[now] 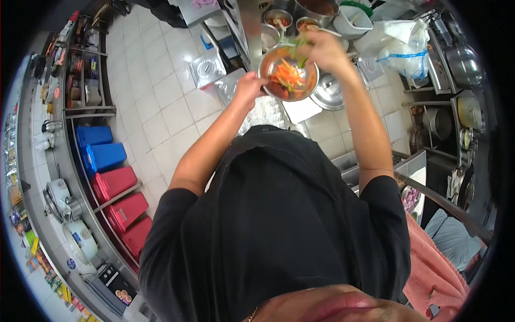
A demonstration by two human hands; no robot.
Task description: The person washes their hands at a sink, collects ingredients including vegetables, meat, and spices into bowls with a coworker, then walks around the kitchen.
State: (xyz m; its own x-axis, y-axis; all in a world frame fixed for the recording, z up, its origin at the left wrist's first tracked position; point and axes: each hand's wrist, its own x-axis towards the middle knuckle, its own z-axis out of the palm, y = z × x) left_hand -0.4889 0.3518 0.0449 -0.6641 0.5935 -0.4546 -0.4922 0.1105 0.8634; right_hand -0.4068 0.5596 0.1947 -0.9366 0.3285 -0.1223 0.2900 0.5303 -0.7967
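Observation:
A metal mixing bowl (307, 88) is tilted toward me above the counter, with orange and pale green vegetable strips (288, 74) in it. My left hand (250, 90) is closed on the bowl's left rim, thumb on the inside. Over the bowl's far right edge is my right hand (323, 52), smeared by motion, its fingers closed around some green vegetable pieces (299, 51). What kind of greens they are is too blurred to tell. Just right of the bowl lies a round metal lid (330, 91).
Several metal containers of food, one of them a small pan (278, 20), stand beyond the bowl. A white plastic tub (353, 22) and a plastic bag (405, 51) are at the back right. Clear lidded containers (207, 68) sit left. Blue (105, 157) and red bins (115, 183) line the left shelf.

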